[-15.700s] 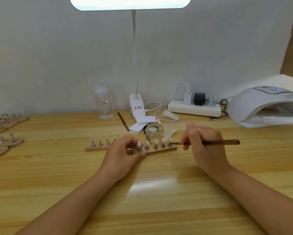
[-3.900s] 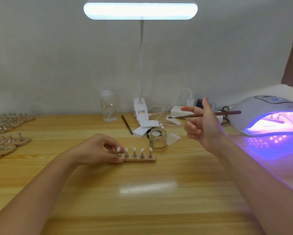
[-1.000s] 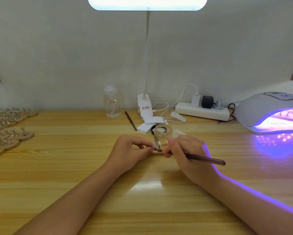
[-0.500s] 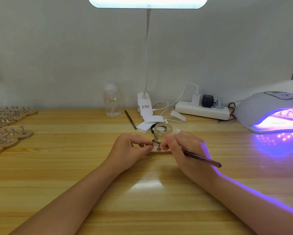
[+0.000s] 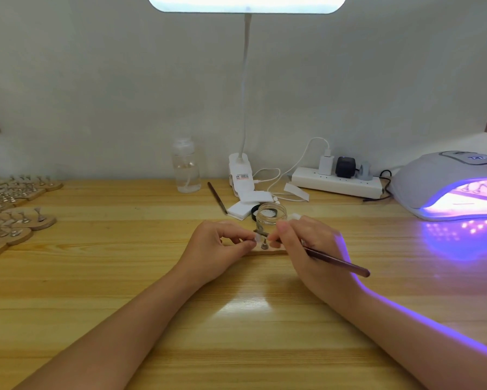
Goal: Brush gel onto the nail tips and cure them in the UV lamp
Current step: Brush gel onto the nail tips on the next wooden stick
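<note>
A small wooden holder [image 5: 267,251] with nail tips on metal stands lies at the table's middle, mostly hidden by both hands. My left hand [image 5: 218,246] pinches one nail tip [image 5: 255,238] on its stand, lifted slightly off the holder. My right hand [image 5: 309,246] grips a dark brush [image 5: 339,261], its bristle end at that tip and its handle pointing right. Just behind stands an open glass gel jar [image 5: 271,215]. At the far right the white UV lamp [image 5: 445,178] glows purple, with another holder of tips [image 5: 474,194] inside.
Many wooden holders with stands [image 5: 14,209] are spread at the left edge. At the back stand a clear bottle [image 5: 186,167], a clip desk lamp [image 5: 240,175], a power strip [image 5: 336,182], white pads [image 5: 249,204] and a second brush [image 5: 217,197].
The lifted nail tip has risen slightly between my left fingers and my right hand has shifted the brush tip on it. The wooden holder stays put.
</note>
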